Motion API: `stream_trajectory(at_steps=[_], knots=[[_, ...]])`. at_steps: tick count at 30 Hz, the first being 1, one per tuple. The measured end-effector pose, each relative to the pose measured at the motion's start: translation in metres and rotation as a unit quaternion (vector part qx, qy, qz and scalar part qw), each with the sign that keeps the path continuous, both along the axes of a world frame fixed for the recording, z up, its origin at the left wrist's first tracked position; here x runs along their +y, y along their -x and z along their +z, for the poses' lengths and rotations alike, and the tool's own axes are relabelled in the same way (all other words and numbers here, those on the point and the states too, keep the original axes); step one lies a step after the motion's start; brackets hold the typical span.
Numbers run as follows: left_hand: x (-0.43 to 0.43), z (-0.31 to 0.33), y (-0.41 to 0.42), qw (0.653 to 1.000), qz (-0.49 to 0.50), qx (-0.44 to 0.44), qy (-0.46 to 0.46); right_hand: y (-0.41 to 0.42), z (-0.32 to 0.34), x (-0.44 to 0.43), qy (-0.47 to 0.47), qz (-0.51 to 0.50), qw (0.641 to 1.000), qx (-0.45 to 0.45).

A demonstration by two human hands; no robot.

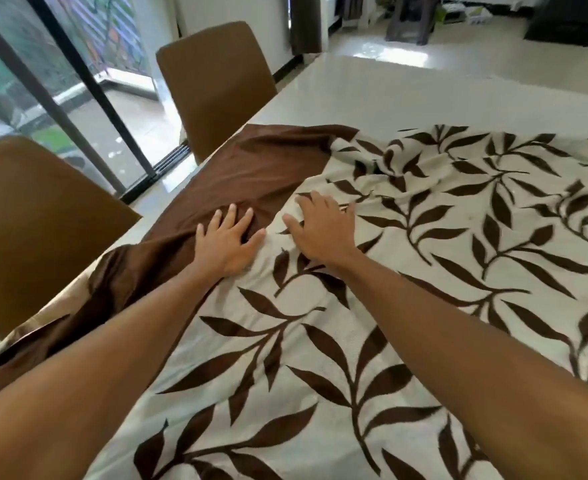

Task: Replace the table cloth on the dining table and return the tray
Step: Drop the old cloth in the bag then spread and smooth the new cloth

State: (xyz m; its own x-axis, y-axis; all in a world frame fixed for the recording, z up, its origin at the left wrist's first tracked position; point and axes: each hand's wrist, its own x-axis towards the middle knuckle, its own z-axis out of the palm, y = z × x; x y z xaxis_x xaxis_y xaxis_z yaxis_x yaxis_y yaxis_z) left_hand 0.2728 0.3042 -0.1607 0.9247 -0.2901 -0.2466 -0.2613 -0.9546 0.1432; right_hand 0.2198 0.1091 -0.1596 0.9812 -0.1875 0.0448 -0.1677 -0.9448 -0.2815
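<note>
A cream table cloth (424, 244) with a dark brown leaf print and a plain brown border (251, 168) lies rumpled over the near part of the white dining table (406, 95). My left hand (225, 239) lies flat with spread fingers on the brown border, pressing the fabric. Beside it, my right hand (320, 226) presses flat on the leaf-print part, fingers spread. The cloth is wrinkled beyond my hands, and its far edge stops mid-table. The brown border hangs over the table's left edge. No tray is in view.
Two brown chairs stand along the table's left side, one near (33, 216) and one farther (216, 81). A sliding glass door (78, 98) is behind them. Bags and clutter (410, 19) sit on the floor at the far end of the room.
</note>
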Motion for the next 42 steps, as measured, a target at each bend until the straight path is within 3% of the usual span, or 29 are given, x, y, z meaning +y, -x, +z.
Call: stream_trajectory(at_steps=[7, 16, 21, 24, 26, 30, 34, 37, 39, 41, 42], knots=[[-0.002, 0.001, -0.099, 0.999, -0.016, 0.038, -0.026, -0.094, -0.012, -0.007, 0.028, 0.007, 0.993, 0.118], [-0.004, -0.022, -0.157, 0.993, -0.072, -0.092, 0.029, -0.155, -0.023, -0.014, 0.055, -0.051, 0.992, 0.097], [-0.005, -0.027, -0.190, 0.986, -0.112, -0.103, 0.062, -0.172, -0.023, -0.017, 0.064, -0.060, 0.992, 0.086], [-0.004, -0.024, -0.193, 0.973, -0.114, -0.148, 0.133, -0.171, -0.023, -0.019, 0.060, -0.052, 0.994, 0.079], [0.000, -0.020, -0.178, 0.946, -0.104, -0.210, 0.226, -0.170, -0.020, -0.020, 0.063, -0.043, 0.994, 0.080], [0.024, -0.008, -0.100, 0.903, -0.126, -0.240, 0.333, -0.177, -0.019, -0.025, 0.055, -0.046, 0.991, 0.109], [0.081, 0.007, -0.009, 0.921, -0.063, -0.252, 0.291, -0.181, -0.016, -0.020, 0.037, -0.052, 0.991, 0.117], [0.131, 0.014, 0.046, 0.967, 0.049, -0.198, 0.151, -0.151, -0.016, 0.022, 0.051, -0.029, 0.998, -0.005], [0.157, 0.015, 0.058, 0.983, 0.104, -0.135, 0.064, -0.121, -0.016, 0.066, 0.009, 0.009, 0.997, -0.077], [0.177, 0.012, 0.057, 0.990, 0.129, -0.043, 0.029, -0.090, -0.016, 0.107, -0.034, 0.064, 0.996, -0.043], [0.186, 0.009, 0.054, 0.990, 0.135, 0.000, 0.030, -0.077, -0.021, 0.122, -0.002, 0.091, 0.996, 0.000]])
